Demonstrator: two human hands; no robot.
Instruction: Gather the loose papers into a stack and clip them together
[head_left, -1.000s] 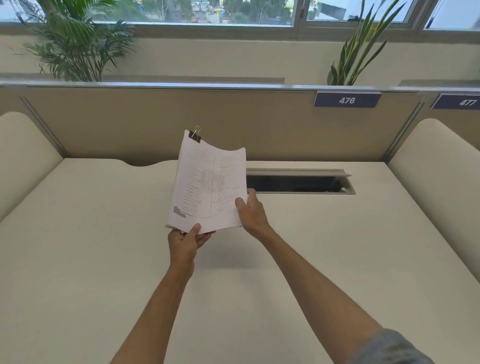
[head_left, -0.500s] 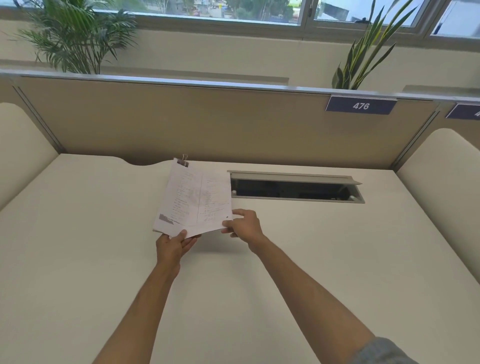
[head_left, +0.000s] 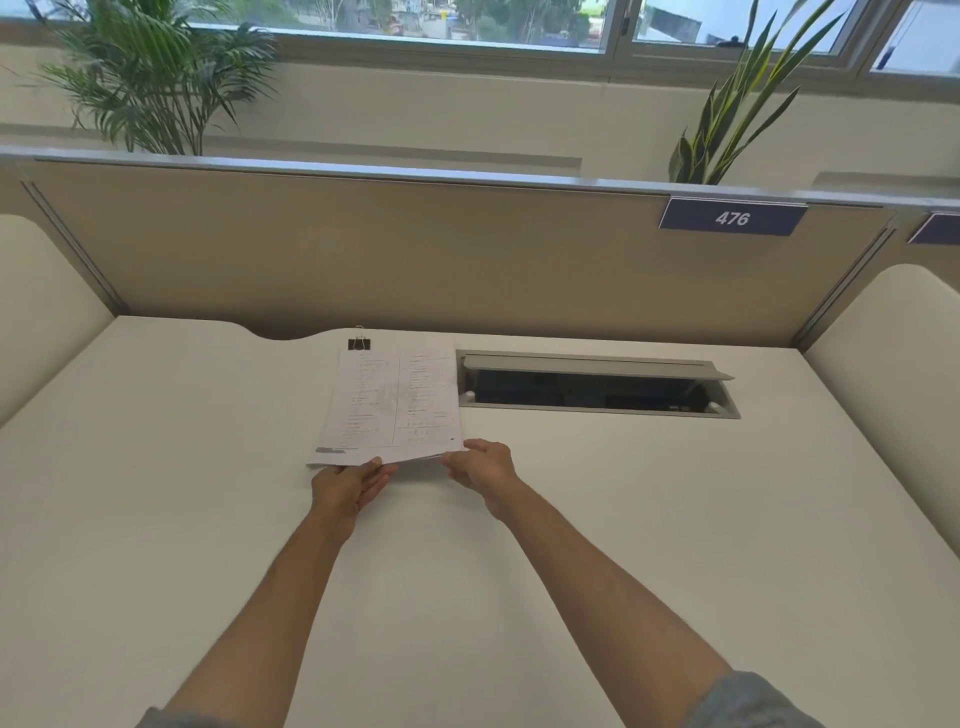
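A stack of printed white papers (head_left: 395, 405) lies nearly flat on the cream desk (head_left: 208, 519), its near edge slightly raised. A black binder clip (head_left: 359, 343) grips the stack's far left corner. My left hand (head_left: 349, 486) holds the near edge at the left, fingers under the sheets. My right hand (head_left: 480, 467) pinches the near right corner of the stack.
An open cable tray slot (head_left: 597, 387) is set into the desk just right of the papers. A tan partition (head_left: 415, 249) with a "476" label (head_left: 732, 218) closes the back. Padded side panels flank the desk; plants stand behind the partition.
The clipped stack came down from an upright, lifted position to lie almost flat on the desk. Both hands lowered with it, still at its near edge.
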